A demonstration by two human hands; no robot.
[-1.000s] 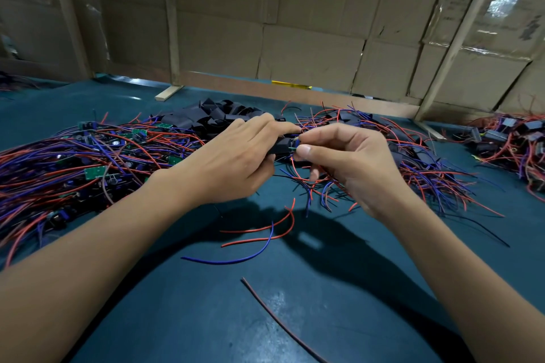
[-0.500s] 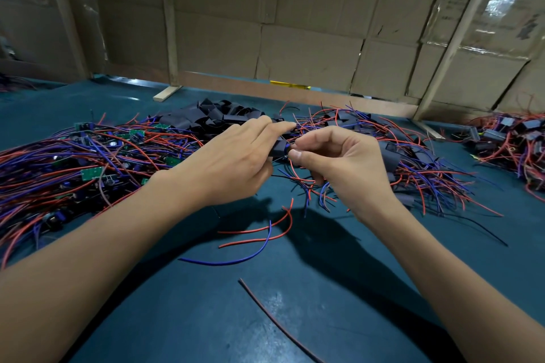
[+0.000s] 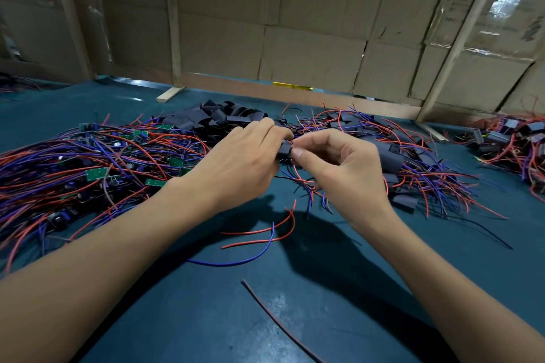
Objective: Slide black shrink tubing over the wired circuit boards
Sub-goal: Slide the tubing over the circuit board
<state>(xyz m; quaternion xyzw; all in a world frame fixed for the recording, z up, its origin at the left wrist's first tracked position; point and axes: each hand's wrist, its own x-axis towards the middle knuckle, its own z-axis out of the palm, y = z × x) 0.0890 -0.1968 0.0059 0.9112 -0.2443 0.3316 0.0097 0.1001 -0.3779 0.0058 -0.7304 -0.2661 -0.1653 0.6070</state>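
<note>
Nearest, a loose brown wire (image 3: pixel 274 323) lies alone on the teal table (image 3: pixel 206 318), with open room on both sides of it. Just beyond, a cut blue wire (image 3: pixel 236 261) and two red wires (image 3: pixel 259 231) lie below the hands.

Above these, the left hand (image 3: pixel 239 168) grasps a piece of black tubing (image 3: pixel 285 150) between curled fingers and thumb. The right hand (image 3: pixel 339 168) pinches at the tubing's open end, where red and blue leads hang down from it. The board itself is hidden inside the grip; how far it is seated cannot be told.

Likely faults from here:
- A lead may fold back at the tube mouth and jam, because several leads enter together.
- The hanging leads may snag the pile of sleeved boards (image 3: pixel 398 162) just behind the right hand, because they trail close to it.
- The tubing may slip off, if the pinch eases before the board is covered.

To the left, bare green boards with long wires (image 3: pixel 97 162) spread to the table edge. Farther back, a heap of spare tubing pieces (image 3: pixel 218 118) sits touching both piles. A second finished heap (image 3: pixel 507 141) lies well apart at the right. A cardboard wall (image 3: pixel 309 23) closes the far edge. Free room is toward the person only.
</note>
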